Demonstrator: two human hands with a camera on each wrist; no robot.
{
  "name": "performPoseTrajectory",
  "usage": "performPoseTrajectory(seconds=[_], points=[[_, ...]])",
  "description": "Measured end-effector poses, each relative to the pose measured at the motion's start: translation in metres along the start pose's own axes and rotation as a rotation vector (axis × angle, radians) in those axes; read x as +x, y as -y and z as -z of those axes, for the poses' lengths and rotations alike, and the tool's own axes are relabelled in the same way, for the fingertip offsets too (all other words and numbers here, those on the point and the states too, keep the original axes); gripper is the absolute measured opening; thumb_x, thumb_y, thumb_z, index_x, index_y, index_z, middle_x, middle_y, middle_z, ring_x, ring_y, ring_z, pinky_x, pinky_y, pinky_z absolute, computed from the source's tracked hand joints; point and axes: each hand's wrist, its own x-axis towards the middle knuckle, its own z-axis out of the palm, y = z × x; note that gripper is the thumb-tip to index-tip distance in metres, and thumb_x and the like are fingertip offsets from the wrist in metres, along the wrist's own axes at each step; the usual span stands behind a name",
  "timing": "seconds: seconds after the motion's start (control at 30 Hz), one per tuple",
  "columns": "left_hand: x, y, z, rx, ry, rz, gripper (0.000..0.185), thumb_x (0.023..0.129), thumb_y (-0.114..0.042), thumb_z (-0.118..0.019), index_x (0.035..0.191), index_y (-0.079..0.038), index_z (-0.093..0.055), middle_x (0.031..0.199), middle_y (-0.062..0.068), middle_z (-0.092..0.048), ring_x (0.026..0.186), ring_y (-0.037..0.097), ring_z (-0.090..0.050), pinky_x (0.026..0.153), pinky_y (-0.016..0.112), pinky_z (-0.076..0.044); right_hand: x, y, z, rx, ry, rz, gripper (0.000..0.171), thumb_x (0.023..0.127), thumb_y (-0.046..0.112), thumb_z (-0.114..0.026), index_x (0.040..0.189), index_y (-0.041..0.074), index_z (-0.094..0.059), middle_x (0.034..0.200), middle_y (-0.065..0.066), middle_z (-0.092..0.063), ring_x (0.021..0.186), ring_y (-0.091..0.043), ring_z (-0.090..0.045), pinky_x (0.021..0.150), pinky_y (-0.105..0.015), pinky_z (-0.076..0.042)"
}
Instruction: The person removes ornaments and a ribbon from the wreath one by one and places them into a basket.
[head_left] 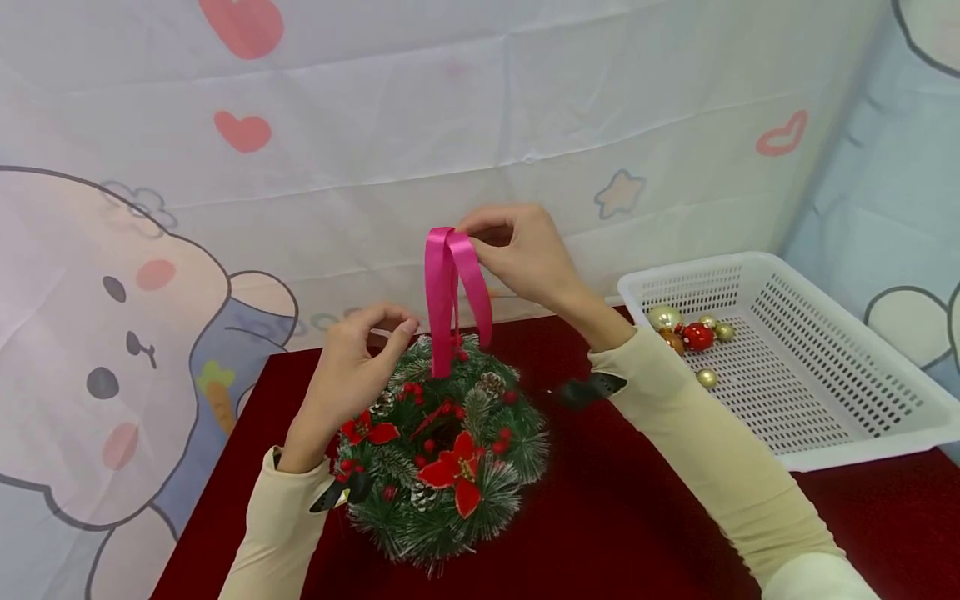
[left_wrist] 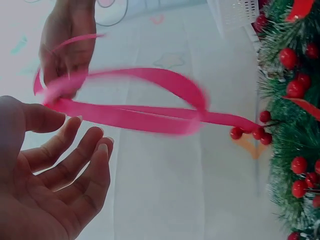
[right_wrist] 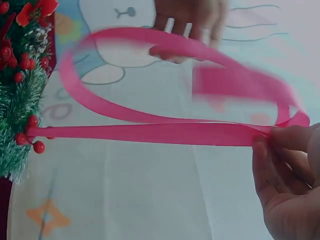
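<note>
A pink ribbon (head_left: 440, 300) rises from the back of a green wreath (head_left: 405, 467) dressed with red flowers, berries and pinecones. High above the wreath, my right hand (head_left: 528, 250) pinches the ribbon's top between thumb and fingertips; loops and a loose end hang from there. In the right wrist view the ribbon (right_wrist: 150, 135) runs taut from the wreath's berries to those fingers. My left hand (head_left: 360, 371) hovers left of the ribbon, its fingers loosely bent. In the left wrist view that left hand (left_wrist: 60, 180) holds nothing, and its fingertips are close to the ribbon (left_wrist: 135, 120).
A white perforated basket (head_left: 855, 458) stands at the right with several gold and red baubles (head_left: 698, 337) inside. Dark red cloth (head_left: 615, 517) covers the table. Behind it hangs a pale printed curtain (head_left: 375, 125).
</note>
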Motion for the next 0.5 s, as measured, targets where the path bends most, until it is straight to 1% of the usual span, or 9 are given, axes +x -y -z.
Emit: performPoseTrajectory(seconds=[0.07, 0.17, 0.23, 0.33, 0.4, 0.5], points=[[-0.001, 0.002, 0.0, 0.0, 0.007, 0.006, 0.025, 0.109, -0.029, -0.058, 0.117, -0.011, -0.074, 0.111, 0.011, -0.078, 0.095, 0.029, -0.079, 0.084, 0.05, -0.065, -0.002, 0.002, 0.006, 0.035, -0.039, 0.0, 0.016, 0.097, 0.011, -0.075, 0.108, 0.002, -0.082, 0.106, -0.014, -0.08, 0.085, -0.013, -0.075, 0.079, -0.023, -0.058], [-0.003, 0.006, -0.002, 0.01, 0.013, 0.005, 0.024, 0.109, -0.029, -0.059, 0.115, -0.011, -0.074, 0.108, 0.009, -0.078, 0.092, 0.027, -0.079, 0.082, 0.043, -0.065, -0.003, 0.006, 0.016, 0.075, -0.103, 0.011, 0.016, 0.096, 0.01, -0.076, 0.108, 0.0, -0.081, 0.102, -0.012, -0.081, 0.08, -0.009, -0.073, 0.072, -0.021, -0.053], [-0.005, 0.009, -0.002, 0.019, 0.015, 0.002, 0.023, 0.109, -0.028, -0.059, 0.113, -0.012, -0.074, 0.105, 0.007, -0.078, 0.089, 0.022, -0.077, 0.08, 0.036, -0.064, -0.002, 0.009, 0.024, 0.1, -0.131, 0.015, 0.017, 0.095, 0.011, -0.077, 0.107, -0.001, -0.081, 0.097, -0.007, -0.082, 0.078, -0.009, -0.073, 0.071, -0.02, -0.054], [-0.007, 0.012, -0.003, 0.035, 0.011, -0.011, 0.022, 0.109, -0.027, -0.059, 0.111, -0.013, -0.075, 0.1, 0.005, -0.077, 0.084, 0.018, -0.074, 0.076, 0.027, -0.061, -0.003, 0.014, 0.038, 0.125, -0.157, 0.023, 0.017, 0.095, 0.011, -0.077, 0.107, 0.0, -0.081, 0.092, 0.001, -0.082, 0.08, -0.01, -0.075, 0.073, -0.021, -0.057], [-0.009, 0.014, -0.002, 0.046, 0.009, -0.01, 0.021, 0.109, -0.026, -0.059, 0.113, -0.013, -0.075, 0.1, 0.004, -0.077, 0.083, 0.016, -0.072, 0.076, 0.025, -0.06, -0.005, 0.018, 0.047, 0.137, -0.173, 0.028, 0.017, 0.094, 0.01, -0.078, 0.107, 0.0, -0.082, 0.092, 0.005, -0.081, 0.081, -0.012, -0.076, 0.075, -0.021, -0.058], [-0.011, 0.018, -0.001, 0.071, 0.013, -0.013, 0.021, 0.109, -0.025, -0.058, 0.118, -0.014, -0.074, 0.103, 0.004, -0.076, 0.084, 0.015, -0.071, 0.076, 0.026, -0.06, -0.006, 0.023, 0.062, 0.106, -0.203, 0.03, 0.017, 0.093, 0.011, -0.078, 0.106, 0.001, -0.082, 0.09, 0.007, -0.081, 0.081, -0.014, -0.076, 0.072, -0.021, -0.056]])
